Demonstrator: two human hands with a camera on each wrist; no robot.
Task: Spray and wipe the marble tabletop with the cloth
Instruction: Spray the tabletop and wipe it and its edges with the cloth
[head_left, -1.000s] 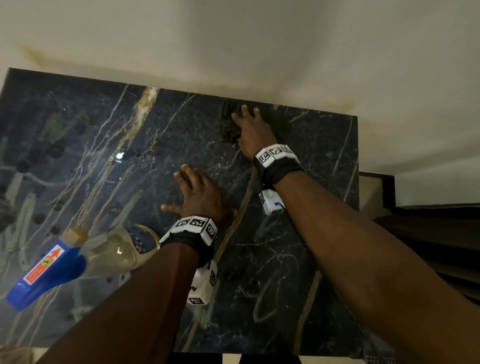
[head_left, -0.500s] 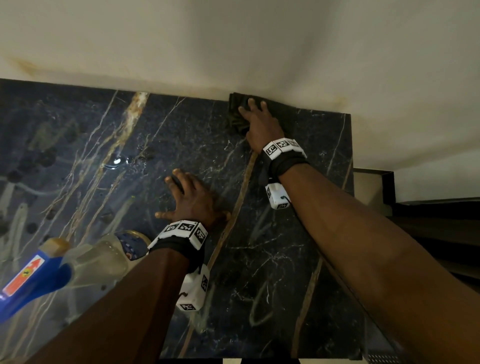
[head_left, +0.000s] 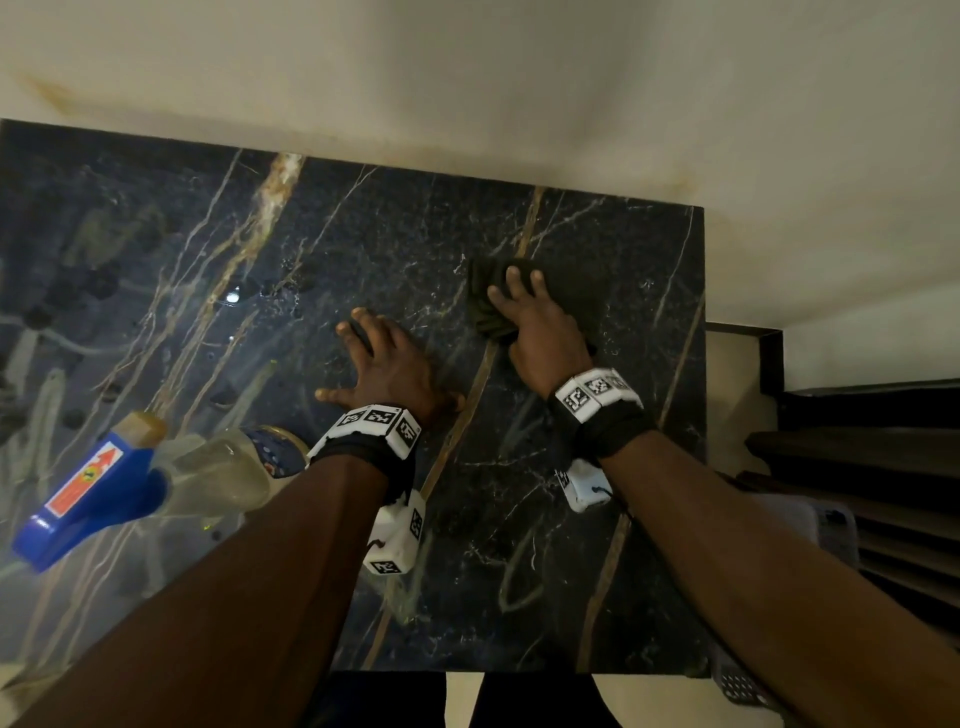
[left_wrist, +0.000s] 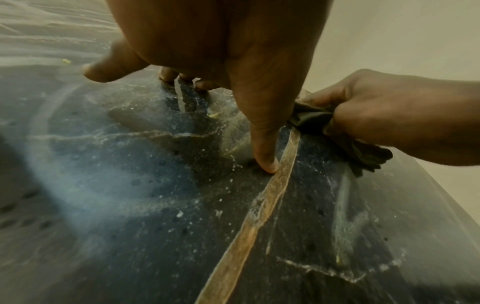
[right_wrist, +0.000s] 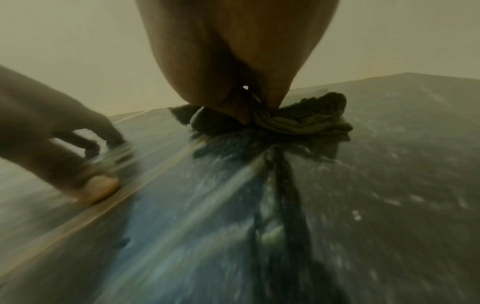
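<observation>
We look down on a dark marble surface (head_left: 571, 519) veined in gold and white, pushed against a pale wall (head_left: 519, 78). Our right hand (head_left: 540, 332) presses a crumpled dark cloth (head_left: 488, 306) onto the far right part of the surface, a little in from the back edge and the right edge. The fingers lie spread over the top of the cloth while the thumb tucks in against its near folds, so the hand grips it; the right wrist view shows the bunched fabric (right_wrist: 311, 121) caught under the palm, with blur across the stone below it. Our left hand (head_left: 384, 369) rests just beside the cloth, toward the middle of the surface, fingers straight and splayed, holding nothing. In the left wrist view its fingertips (left_wrist: 267, 164) touch the stone next to a broad gold vein (left_wrist: 259, 205), and the right hand (left_wrist: 389, 123) with the cloth (left_wrist: 363, 152) sits just past that vein. A spray bottle (head_left: 171, 478) with a blue trigger head and a clear body stands on the near left part of the surface, close to our left forearm, its nozzle pointing left. Small droplets (head_left: 231, 297) glint on the stone in the middle left, well apart from the cloth. Both wrists wear black bands with white marker blocks (head_left: 379, 421)
</observation>
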